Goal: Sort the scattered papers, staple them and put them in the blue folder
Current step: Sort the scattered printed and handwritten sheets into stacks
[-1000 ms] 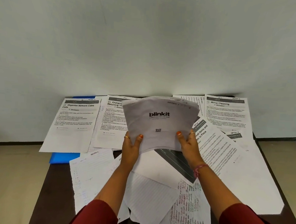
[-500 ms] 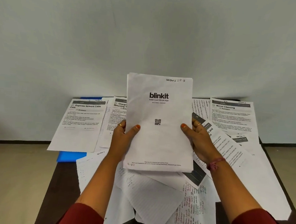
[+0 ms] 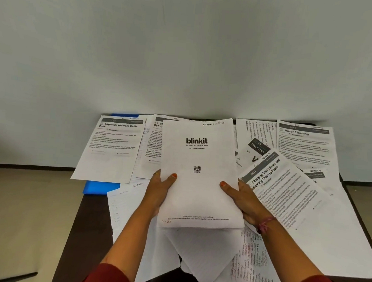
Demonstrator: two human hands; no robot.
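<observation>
— What have you got in the grips?

— One sheaf, the blinkit sheet [image 3: 200, 175] on top. My left hand [image 3: 159, 190] pinches its left edge, thumb on the face; my right hand [image 3: 241, 199] pinches the right edge the same way. It hangs over the middle of the bench [image 3: 81, 232], above the loose pages.

— How many printed pages lie flat?

— I count four with readable headings: the Organize Network Cable Coils page [image 3: 112, 146] at far left, the Mirror Cleaning page [image 3: 303, 144] at far right, the Charging Small Items page [image 3: 287, 192] tilted beside my right hand, and one half hidden behind the sheaf. Lined and handwritten sheets overlap near me; I cannot tell their number.

— And the folder?

— One blue folder [image 3: 101, 187], at the left, mostly under the cable page.
</observation>
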